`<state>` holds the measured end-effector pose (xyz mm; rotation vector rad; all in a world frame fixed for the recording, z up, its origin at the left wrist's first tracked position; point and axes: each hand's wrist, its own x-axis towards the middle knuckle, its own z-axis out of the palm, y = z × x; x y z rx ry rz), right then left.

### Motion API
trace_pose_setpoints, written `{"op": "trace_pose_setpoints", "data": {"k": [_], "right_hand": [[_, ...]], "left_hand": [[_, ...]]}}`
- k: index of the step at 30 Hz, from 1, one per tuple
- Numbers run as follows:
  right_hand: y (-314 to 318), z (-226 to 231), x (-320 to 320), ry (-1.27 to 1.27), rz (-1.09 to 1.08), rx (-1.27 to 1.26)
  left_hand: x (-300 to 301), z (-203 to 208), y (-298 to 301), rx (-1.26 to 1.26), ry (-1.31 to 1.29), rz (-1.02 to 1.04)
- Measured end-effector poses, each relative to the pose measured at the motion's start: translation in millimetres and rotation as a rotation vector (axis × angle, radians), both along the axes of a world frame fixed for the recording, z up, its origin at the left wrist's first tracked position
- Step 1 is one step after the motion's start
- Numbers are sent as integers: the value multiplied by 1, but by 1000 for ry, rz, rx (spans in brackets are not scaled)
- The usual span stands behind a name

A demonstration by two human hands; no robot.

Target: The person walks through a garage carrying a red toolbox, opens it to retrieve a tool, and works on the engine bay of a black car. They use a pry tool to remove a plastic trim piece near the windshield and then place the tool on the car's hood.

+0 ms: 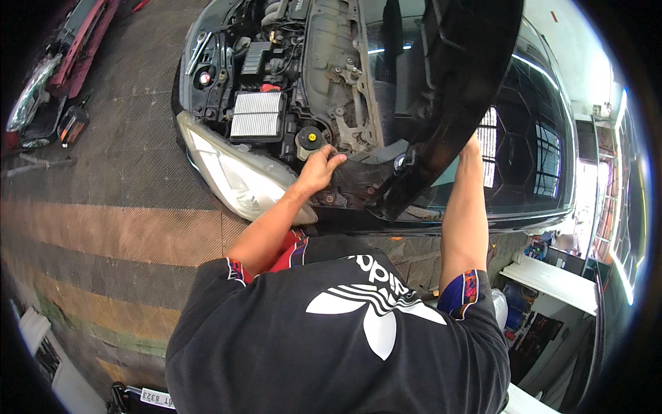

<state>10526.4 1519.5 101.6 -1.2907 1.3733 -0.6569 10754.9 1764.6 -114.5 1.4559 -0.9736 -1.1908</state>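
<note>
A dark car with its engine bay uncovered fills the upper middle. My left hand [319, 170] is closed at the near edge of the bay, fingers curled on a piece of black plastic trim [360, 171]. Just beyond that hand is a fluid reservoir [310, 140] with a black cap. A large raised black panel [441, 124], seemingly the hood, stands over the windshield. My right hand [472, 146] is at the right edge of this panel, its fingers hidden.
A clear headlight [238, 176] sits at the car's front corner, left of my arm. A white pleated air filter [257, 115] lies in the bay, with a wrench [199, 52] farther off. Removed car parts [52, 90] lie on the floor at the far left.
</note>
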Motion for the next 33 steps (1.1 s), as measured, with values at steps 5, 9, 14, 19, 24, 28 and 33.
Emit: {"op": "trace_pose_setpoints", "data": {"k": [5, 9, 14, 19, 24, 28, 33], "right_hand": [[-25, -11, -2, -17, -5, 20], [-31, -5, -3, -154, 4, 59], [-33, -3, -32, -364, -90, 93], [-18, -4, -60, -278, -147, 179], [16, -30, -55, -168, -292, 183], [38, -36, -42, -219, -207, 221], [74, -10, -18, -153, -110, 45]], "left_hand": [[2, -3, -8, -18, 39, -53], [-1, 5, -9, -19, 70, 17], [1, 23, -42, -162, -16, 47], [25, 24, -64, -120, -43, -19], [71, 62, -62, -99, -24, -114], [104, 72, -50, -153, -67, -50], [182, 62, 1, -204, -31, 170]]}}
